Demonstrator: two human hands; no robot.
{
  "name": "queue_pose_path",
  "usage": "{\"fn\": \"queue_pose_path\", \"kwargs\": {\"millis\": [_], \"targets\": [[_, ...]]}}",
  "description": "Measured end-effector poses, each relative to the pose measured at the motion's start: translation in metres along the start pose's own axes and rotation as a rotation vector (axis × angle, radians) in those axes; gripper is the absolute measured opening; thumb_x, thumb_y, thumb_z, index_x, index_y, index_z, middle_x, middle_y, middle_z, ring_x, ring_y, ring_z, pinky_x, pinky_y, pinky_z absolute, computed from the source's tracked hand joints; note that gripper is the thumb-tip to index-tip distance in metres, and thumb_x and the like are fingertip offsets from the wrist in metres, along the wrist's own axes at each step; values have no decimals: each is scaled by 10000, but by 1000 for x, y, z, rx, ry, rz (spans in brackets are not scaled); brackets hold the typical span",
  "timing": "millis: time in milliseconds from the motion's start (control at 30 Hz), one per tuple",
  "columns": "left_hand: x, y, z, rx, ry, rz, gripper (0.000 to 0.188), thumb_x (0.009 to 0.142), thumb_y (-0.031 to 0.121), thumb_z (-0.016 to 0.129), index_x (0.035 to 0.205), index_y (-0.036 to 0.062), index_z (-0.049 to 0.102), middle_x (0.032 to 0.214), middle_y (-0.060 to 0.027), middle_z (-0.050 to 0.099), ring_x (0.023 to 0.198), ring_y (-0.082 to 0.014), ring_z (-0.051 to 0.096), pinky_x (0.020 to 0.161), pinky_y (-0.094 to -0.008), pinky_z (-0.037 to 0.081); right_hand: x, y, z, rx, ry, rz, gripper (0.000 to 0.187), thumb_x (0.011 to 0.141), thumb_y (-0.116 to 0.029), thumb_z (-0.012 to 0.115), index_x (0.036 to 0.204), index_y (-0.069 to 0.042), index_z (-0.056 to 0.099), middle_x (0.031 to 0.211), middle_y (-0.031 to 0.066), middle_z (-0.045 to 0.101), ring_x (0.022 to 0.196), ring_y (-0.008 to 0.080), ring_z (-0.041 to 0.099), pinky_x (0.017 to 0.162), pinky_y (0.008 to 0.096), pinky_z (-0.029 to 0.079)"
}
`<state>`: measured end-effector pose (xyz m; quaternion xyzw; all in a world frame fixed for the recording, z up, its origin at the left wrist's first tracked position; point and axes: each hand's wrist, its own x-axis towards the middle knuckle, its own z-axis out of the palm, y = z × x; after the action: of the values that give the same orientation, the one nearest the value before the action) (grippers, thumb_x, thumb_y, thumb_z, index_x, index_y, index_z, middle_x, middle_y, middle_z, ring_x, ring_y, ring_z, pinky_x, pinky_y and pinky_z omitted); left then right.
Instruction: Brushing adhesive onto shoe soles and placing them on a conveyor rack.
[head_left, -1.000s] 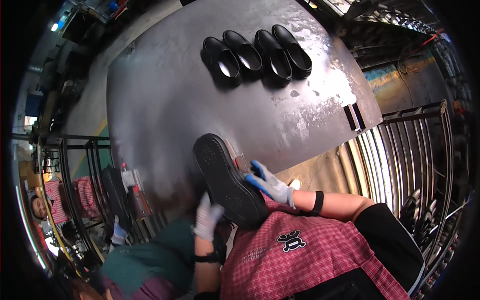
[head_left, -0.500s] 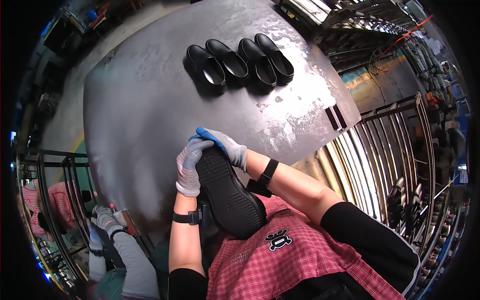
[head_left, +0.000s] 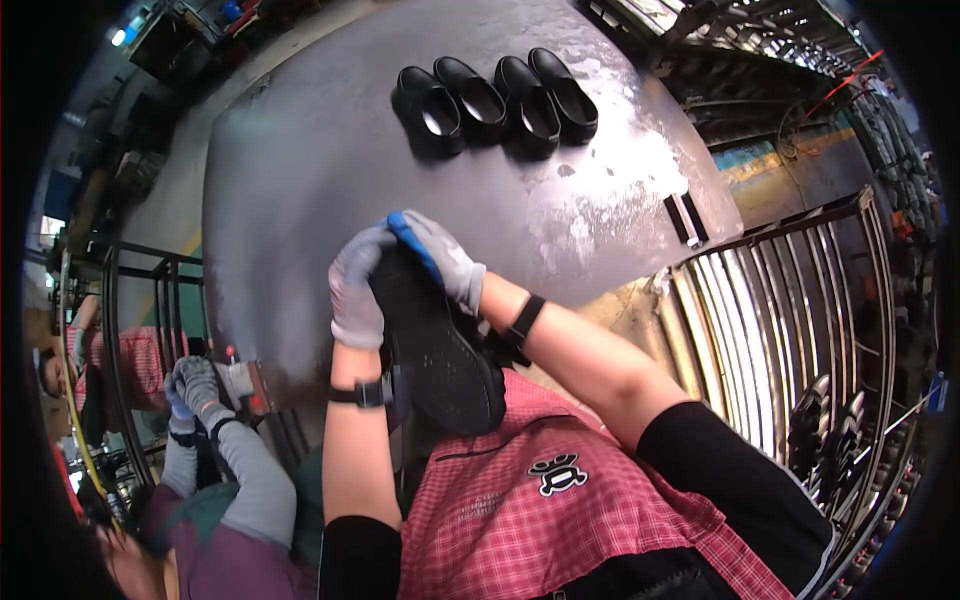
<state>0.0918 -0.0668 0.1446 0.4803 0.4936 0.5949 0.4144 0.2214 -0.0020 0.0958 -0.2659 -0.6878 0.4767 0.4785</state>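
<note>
Both my gloved hands are closed round one end of a black shoe [head_left: 432, 345], whose ribbed sole faces up toward me. Its other end reaches down to my red checked apron [head_left: 560, 500]. My left hand [head_left: 358, 285] wraps the left side of that end, in a pale glove. On the right side my right hand [head_left: 440, 262] grips it, in a grey and blue glove. The shoe's upper is hidden beneath the sole. Beyond my hands, two pairs of black slip-on shoes [head_left: 495, 105] stand side by side on the grey metal table [head_left: 300, 170].
At the table's right edge lie two dark strips [head_left: 686, 220]. A slatted metal rack [head_left: 760, 330] stands to the right, with dark shoes [head_left: 825, 430] on it. At lower left a co-worker's gloved hands [head_left: 195, 385] are near a black frame [head_left: 120, 330]; another person [head_left: 130, 365] is behind it.
My hands and the shoe have shifted slightly up and left, and the sole has tilted to look darker. The whole view has turned a little. The co-worker at left leans further into view.
</note>
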Motion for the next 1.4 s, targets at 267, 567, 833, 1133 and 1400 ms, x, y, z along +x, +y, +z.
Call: {"fn": "queue_pose_path", "kwargs": {"millis": [267,567,833,1133,1400], "targets": [[-152,13,22,-101,-26,-263,474,923,269,553,1264,-59,586,1029,-142,697,1019,-210,635,996,-341,446,-186,-69,18,-84,90,94,640,774,-189,748,1346,-35,506,1270,158,590,1190,325,564,1085,439,372],[-275,61,27,218,263,-377,349,964,279,534,1060,-26,673,998,-79,672,859,-158,616,808,-310,479,-212,-136,2,264,-418,-211,604,844,-85,607,1418,-24,429,1408,190,473,1346,367,424,1154,476,288],[-170,56,-45,475,718,32,457,979,332,470,986,-65,697,919,-116,699,846,-193,633,809,-350,489,30,58,-9,-750,-827,-1063,835,696,-223,788,1443,-239,414,1432,95,480,1373,305,410,1147,463,317],[20,-54,-131,989,358,230,305,994,155,496,1152,-57,648,1098,-186,683,990,-311,658,902,-400,513,101,29,-36,-916,-1249,-613,566,673,-271,785,1172,-138,552,1127,84,620,1112,283,587,969,422,464],[97,-110,-45,885,76,55,390,894,19,532,1281,17,580,1121,-156,621,1058,-292,598,946,-405,470,37,31,-230,-892,-603,81,553,664,-177,717,1161,-2,548,1018,181,624,947,382,624,820,481,505]]}}
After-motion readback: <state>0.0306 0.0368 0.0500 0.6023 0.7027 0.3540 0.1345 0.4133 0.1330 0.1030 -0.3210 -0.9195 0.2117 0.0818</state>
